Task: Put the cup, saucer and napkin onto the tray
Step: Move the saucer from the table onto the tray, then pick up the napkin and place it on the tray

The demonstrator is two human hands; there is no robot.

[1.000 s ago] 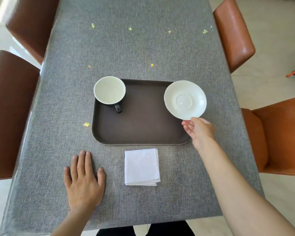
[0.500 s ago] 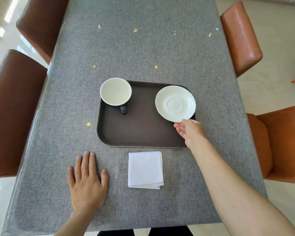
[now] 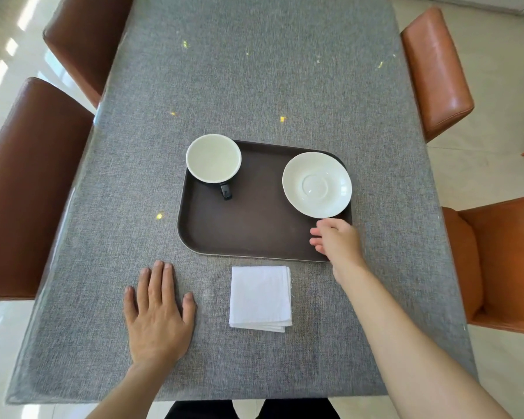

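Note:
A dark brown tray [image 3: 254,234] lies in the middle of the grey table. A cup [image 3: 213,158], white inside and black outside with a black handle, stands in the tray's far left corner. A white saucer [image 3: 316,184] rests on the tray's right side. My right hand [image 3: 336,238] hovers just in front of the saucer with fingers apart, holding nothing. A folded white napkin [image 3: 260,298] lies on the table just in front of the tray. My left hand [image 3: 158,316] rests flat on the table, left of the napkin.
A grey cloth covers the table [image 3: 254,86]. Brown leather chairs [image 3: 31,189] stand along the left side and orange ones [image 3: 436,74] along the right. The table's near edge runs just below my forearms.
My right hand carried the saucer left over the tray, set it down on the right side, let go and drew back a little. My left hand stayed flat.

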